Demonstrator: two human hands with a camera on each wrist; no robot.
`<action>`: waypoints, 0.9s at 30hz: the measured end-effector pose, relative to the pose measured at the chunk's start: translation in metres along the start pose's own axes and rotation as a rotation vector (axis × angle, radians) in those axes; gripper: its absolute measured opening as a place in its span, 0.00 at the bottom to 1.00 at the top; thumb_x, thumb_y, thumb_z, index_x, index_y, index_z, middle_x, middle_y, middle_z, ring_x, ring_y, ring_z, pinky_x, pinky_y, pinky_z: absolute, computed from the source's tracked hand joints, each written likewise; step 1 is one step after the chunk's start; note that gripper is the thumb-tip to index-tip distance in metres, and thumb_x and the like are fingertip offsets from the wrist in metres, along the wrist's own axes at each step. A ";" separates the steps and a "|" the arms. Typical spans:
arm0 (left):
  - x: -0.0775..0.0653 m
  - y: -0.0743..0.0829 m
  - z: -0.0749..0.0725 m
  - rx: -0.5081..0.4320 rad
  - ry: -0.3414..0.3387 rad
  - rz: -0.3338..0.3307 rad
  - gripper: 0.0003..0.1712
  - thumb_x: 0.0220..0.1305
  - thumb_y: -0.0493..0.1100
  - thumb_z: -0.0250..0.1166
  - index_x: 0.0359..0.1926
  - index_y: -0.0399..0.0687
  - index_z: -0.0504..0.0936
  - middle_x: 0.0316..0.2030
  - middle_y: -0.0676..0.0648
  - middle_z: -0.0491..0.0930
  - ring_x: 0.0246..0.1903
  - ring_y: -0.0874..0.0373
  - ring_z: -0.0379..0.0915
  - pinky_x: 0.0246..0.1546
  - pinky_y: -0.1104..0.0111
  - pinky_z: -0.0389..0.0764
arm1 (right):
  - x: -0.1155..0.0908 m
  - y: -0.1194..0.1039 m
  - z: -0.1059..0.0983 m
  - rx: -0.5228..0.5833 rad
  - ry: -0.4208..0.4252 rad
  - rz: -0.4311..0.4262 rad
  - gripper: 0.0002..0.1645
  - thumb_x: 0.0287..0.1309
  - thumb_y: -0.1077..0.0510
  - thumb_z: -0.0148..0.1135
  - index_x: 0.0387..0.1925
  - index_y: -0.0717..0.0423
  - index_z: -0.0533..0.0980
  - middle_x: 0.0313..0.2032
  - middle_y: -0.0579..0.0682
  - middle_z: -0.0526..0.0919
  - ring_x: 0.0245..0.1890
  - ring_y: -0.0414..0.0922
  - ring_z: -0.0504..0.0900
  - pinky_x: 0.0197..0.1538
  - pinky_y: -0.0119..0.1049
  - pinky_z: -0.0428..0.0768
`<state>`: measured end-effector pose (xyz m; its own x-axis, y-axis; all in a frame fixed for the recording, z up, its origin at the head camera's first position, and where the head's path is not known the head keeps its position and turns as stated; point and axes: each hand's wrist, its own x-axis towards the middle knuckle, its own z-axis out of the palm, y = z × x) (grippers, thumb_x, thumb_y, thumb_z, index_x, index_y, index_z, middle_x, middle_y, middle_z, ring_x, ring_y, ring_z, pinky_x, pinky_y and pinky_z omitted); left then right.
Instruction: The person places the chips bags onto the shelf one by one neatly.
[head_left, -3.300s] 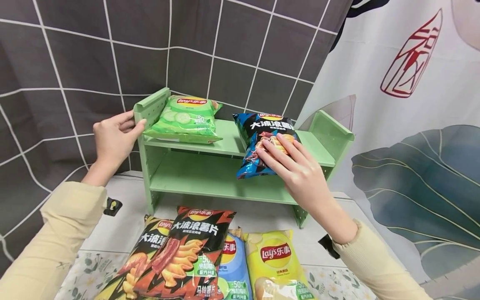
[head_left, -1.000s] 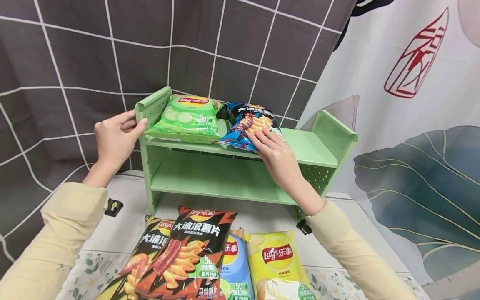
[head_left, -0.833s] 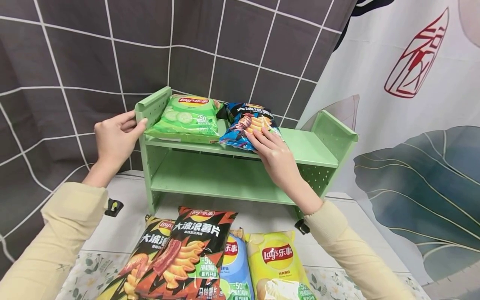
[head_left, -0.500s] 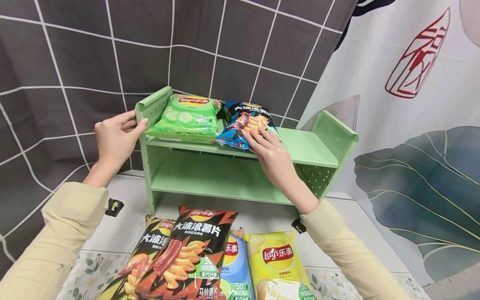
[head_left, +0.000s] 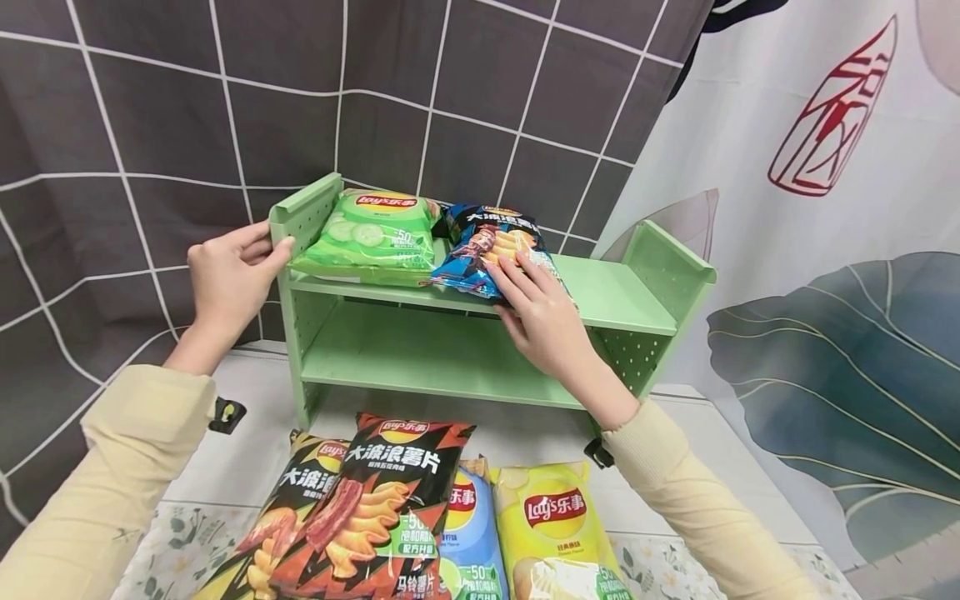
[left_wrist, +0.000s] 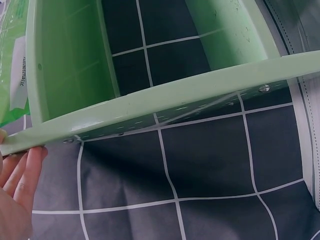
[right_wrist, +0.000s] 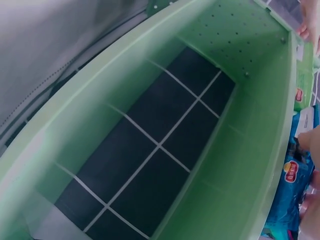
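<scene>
My left hand (head_left: 232,279) pinches the front edge of the left side panel of a green two-tier shelf rack (head_left: 420,350), thumb on the inner side and fingers outside. In the left wrist view its fingers (left_wrist: 32,175) lie against the panel's edge. A green cucumber chip bag (head_left: 375,237) lies on the top shelf beside that panel. Just right of it lies a blue-and-black chip bag (head_left: 495,242), its lower end at the shelf's front edge. My right hand (head_left: 551,325) rests extended fingers on this bag, thumb spread below near the front edge.
In front of the rack lie a black-and-yellow chip bag (head_left: 255,533), a black-and-red chip bag (head_left: 375,517) overlapping it, a light blue chip bag (head_left: 472,533) and a yellow chip bag (head_left: 555,525). A dark checked curtain (head_left: 225,108) hangs behind. The rack's right panel (head_left: 667,275) stands upright.
The blue-and-black bag has come down onto the top shelf and shifted left, next to the green bag, under my right hand. Lately my right thumb has spread away. My left hand stays put.
</scene>
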<state>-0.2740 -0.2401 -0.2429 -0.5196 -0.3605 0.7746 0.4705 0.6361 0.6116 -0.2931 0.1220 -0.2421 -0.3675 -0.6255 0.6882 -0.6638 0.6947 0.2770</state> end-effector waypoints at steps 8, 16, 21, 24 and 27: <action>0.001 -0.001 0.000 -0.009 -0.011 -0.001 0.20 0.56 0.42 0.67 0.49 0.36 0.83 0.37 0.30 0.83 0.24 0.98 0.63 0.28 0.96 0.68 | -0.004 -0.003 -0.002 -0.052 -0.063 0.029 0.37 0.63 0.52 0.58 0.72 0.50 0.60 0.71 0.55 0.63 0.73 0.52 0.57 0.72 0.57 0.55; 0.001 -0.002 -0.001 -0.006 -0.012 -0.007 0.20 0.56 0.42 0.67 0.49 0.36 0.83 0.37 0.30 0.83 0.23 0.98 0.63 0.28 0.96 0.68 | -0.008 -0.015 -0.008 -0.060 0.067 0.005 0.33 0.61 0.53 0.58 0.68 0.52 0.65 0.67 0.57 0.69 0.71 0.55 0.61 0.70 0.59 0.59; 0.002 -0.003 -0.001 0.002 -0.008 0.005 0.20 0.56 0.42 0.67 0.49 0.37 0.84 0.36 0.30 0.83 0.23 0.98 0.63 0.28 0.97 0.67 | -0.012 -0.030 -0.016 -0.054 0.169 0.032 0.29 0.61 0.52 0.54 0.63 0.55 0.71 0.64 0.57 0.73 0.69 0.57 0.64 0.68 0.58 0.63; 0.002 -0.004 -0.001 0.013 -0.002 0.016 0.20 0.56 0.42 0.68 0.48 0.36 0.84 0.35 0.31 0.83 0.23 0.98 0.62 0.28 0.97 0.66 | -0.014 -0.039 -0.021 -0.039 0.186 0.013 0.28 0.62 0.51 0.52 0.62 0.55 0.71 0.64 0.57 0.74 0.68 0.57 0.66 0.68 0.58 0.64; 0.002 -0.004 -0.001 0.017 0.003 0.018 0.20 0.55 0.42 0.68 0.48 0.37 0.84 0.35 0.31 0.83 0.23 0.98 0.62 0.28 0.98 0.66 | -0.019 -0.048 -0.024 -0.016 0.190 -0.029 0.28 0.63 0.51 0.51 0.62 0.56 0.72 0.63 0.57 0.74 0.66 0.58 0.67 0.67 0.58 0.66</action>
<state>-0.2762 -0.2435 -0.2438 -0.5088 -0.3514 0.7859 0.4672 0.6540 0.5950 -0.2391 0.1091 -0.2524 -0.2183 -0.5681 0.7935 -0.6614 0.6840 0.3078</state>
